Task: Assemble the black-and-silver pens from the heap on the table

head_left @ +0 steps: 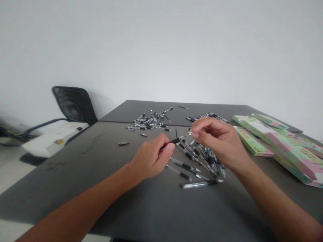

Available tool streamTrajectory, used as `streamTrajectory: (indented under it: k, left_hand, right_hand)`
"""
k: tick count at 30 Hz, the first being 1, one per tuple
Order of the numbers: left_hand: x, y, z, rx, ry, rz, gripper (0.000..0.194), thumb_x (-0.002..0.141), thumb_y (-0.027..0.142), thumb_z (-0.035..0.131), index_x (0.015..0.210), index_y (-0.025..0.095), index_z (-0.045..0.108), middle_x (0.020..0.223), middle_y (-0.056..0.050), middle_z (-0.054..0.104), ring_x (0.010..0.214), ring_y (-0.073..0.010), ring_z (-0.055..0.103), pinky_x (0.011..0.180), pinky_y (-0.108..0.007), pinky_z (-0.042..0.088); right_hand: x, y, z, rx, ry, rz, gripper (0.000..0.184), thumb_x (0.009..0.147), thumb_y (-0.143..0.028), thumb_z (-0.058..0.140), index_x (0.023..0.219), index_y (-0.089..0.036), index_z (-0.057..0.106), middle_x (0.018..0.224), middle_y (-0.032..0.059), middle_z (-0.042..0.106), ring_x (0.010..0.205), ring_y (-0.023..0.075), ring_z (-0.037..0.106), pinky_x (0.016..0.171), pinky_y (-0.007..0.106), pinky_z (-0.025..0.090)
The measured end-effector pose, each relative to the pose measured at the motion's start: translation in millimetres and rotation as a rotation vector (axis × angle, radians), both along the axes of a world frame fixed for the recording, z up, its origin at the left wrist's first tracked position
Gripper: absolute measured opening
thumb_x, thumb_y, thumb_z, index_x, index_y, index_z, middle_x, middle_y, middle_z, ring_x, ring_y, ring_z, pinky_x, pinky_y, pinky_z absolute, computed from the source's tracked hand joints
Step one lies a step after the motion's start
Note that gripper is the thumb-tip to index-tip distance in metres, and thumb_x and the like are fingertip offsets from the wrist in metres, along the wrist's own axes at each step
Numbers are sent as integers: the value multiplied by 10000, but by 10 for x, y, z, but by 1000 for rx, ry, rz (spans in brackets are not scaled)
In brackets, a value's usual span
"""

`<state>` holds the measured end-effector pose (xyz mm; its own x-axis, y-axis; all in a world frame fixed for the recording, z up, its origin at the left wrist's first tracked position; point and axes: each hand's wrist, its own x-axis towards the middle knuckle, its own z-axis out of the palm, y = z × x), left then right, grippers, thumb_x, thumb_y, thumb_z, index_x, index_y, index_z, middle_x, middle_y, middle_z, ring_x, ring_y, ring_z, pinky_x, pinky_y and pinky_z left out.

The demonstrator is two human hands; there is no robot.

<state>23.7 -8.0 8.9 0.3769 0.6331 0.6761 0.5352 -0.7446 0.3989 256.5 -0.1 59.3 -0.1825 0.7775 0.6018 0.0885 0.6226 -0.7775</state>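
My left hand (151, 158) is closed round the black grip end of a pen (176, 140) held above the dark grey table (101, 174). My right hand (214, 137) pinches the pen's metal tip with thumb and forefinger. Below both hands lies a pile of clear pens with black grips (199, 158). One full pen (200, 183) lies alone nearest to me.
A heap of small pen parts and caps (151, 120) lies farther back, with a row of pens (209, 116) beside it. Green and pink flat boxes (277, 143) are stacked at the right. A black mesh chair (73, 106) stands beyond the table's left edge.
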Motion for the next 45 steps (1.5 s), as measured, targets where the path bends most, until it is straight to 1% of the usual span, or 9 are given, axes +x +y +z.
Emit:
streamTrajectory:
  k: [8,12,20,27,31,38,40,43,45]
  left_hand:
    - [-9,9,-13,-9,6,3,215,1092,320,488,904,219,513,594,93,476,498,-100,468,539,-239,309]
    - [-12,8,-16,-4,25,16,222,1100,331,488,912,217,521,605,90,502,500,-97,486,544,-235,319]
    - [2,23,-5,97,92,54,252,1130,350,452,962,210,578,671,61,601,565,-116,573,574,-249,347]
    - [8,37,-17,142,115,71,349,1160,422,383,979,209,592,735,35,667,619,-130,622,592,-260,376]
    - [17,31,-15,130,116,79,365,1160,438,372,974,212,589,741,30,669,621,-133,622,599,-264,385]
    - [49,-10,-30,-24,-1,43,289,1147,416,407,993,223,557,690,57,597,571,-127,552,579,-259,352]
    - [73,-34,-46,-97,-40,19,278,1143,420,411,994,226,545,677,64,569,554,-124,521,572,-261,339]
    - [128,-85,-84,-209,-107,-26,292,1140,450,402,997,230,529,661,73,527,548,-123,491,566,-264,326]
    - [174,-122,-117,-283,-168,-56,319,1141,483,387,1003,229,522,646,81,486,544,-121,469,565,-267,320]
  right_hand:
    - [2,-10,7,9,-32,16,47,851,-281,853,850,-270,807,851,3,719,763,143,589,601,285,400]
    - [4,-24,8,16,-87,32,48,866,-216,808,880,-262,812,869,-12,725,658,107,522,577,282,378]
    - [3,-22,1,48,-161,-33,35,862,-246,811,896,-250,820,838,-16,710,581,92,451,529,287,332]
    - [-26,-59,12,-15,-182,-82,155,892,-330,816,1023,-255,850,582,-63,507,512,97,377,489,285,273]
    - [-40,-74,16,-7,-207,-92,225,924,-338,789,1126,-271,861,645,-40,582,534,99,411,503,286,312]
    - [-59,-75,-3,0,-218,-100,184,955,-446,781,1064,-340,884,961,36,798,744,154,619,574,292,416]
    - [-92,-63,-44,-4,-174,-103,195,931,-480,805,1005,-318,885,941,40,804,763,167,633,588,299,433]
    - [-157,-43,-127,-31,-84,-153,249,841,-506,886,870,-261,852,786,22,765,654,150,582,556,296,416]
    - [-198,-48,-172,-50,-26,-151,304,778,-522,930,864,-248,832,745,4,750,610,137,568,541,289,414]
